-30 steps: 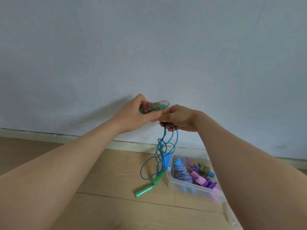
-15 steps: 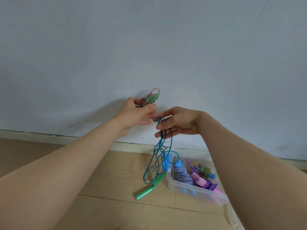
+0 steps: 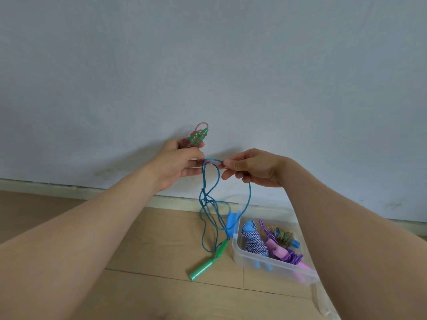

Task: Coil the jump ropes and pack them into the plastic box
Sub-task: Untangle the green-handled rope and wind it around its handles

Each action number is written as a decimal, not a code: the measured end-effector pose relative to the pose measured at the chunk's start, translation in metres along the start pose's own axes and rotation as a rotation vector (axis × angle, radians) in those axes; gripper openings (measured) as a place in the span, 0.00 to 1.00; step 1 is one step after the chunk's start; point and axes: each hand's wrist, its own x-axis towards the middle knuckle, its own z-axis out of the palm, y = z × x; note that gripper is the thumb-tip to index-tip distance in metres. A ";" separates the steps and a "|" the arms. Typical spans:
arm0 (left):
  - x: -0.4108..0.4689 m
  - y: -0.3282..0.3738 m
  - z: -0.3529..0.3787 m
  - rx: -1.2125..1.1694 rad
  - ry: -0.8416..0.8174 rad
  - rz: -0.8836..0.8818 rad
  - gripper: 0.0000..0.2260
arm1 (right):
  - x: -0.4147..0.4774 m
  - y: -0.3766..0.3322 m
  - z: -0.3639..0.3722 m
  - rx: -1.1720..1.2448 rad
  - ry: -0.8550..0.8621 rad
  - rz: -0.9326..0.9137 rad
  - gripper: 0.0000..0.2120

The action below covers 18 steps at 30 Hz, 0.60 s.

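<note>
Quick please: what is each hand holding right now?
Left hand: grips the green handle.
Right hand: pinches the blue rope.

The pale wood-plank floor (image 3: 143, 296) ran back to a white baseboard (image 3: 69, 189). A green rope handle (image 3: 203, 269) rested on it at a slant. Just to its right stood a clear plastic box (image 3: 236, 247) with coiled ropes inside.

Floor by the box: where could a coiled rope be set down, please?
Bare floor left of the green handle and in front of the plastic box. Crowded: the box's inside, and its left side under the hanging blue cord.
</note>
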 end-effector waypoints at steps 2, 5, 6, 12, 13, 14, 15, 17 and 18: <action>0.000 0.000 -0.003 0.026 0.006 -0.010 0.10 | 0.003 -0.003 0.002 0.013 0.040 0.002 0.13; -0.002 -0.001 -0.006 0.087 0.006 -0.029 0.10 | 0.007 -0.009 0.002 0.031 0.114 -0.022 0.11; -0.002 -0.002 -0.008 0.107 0.007 -0.030 0.10 | 0.007 -0.009 0.002 0.013 0.147 -0.036 0.11; -0.001 -0.001 -0.013 0.166 0.002 0.002 0.11 | 0.011 -0.008 0.011 -0.067 0.187 -0.097 0.10; -0.001 -0.001 -0.014 0.165 -0.004 0.005 0.12 | 0.012 -0.009 0.013 -0.088 0.209 -0.117 0.08; -0.002 -0.001 -0.015 0.162 -0.010 0.008 0.12 | 0.014 -0.011 0.015 -0.120 0.227 -0.131 0.07; -0.002 -0.001 -0.015 0.157 -0.016 0.012 0.12 | 0.016 -0.014 0.017 -0.160 0.235 -0.133 0.07; -0.003 -0.001 -0.014 0.134 -0.033 0.020 0.12 | 0.019 -0.021 0.024 -0.240 0.224 -0.110 0.07; -0.002 -0.001 -0.014 0.117 -0.041 0.023 0.12 | 0.020 -0.024 0.027 -0.269 0.210 -0.100 0.09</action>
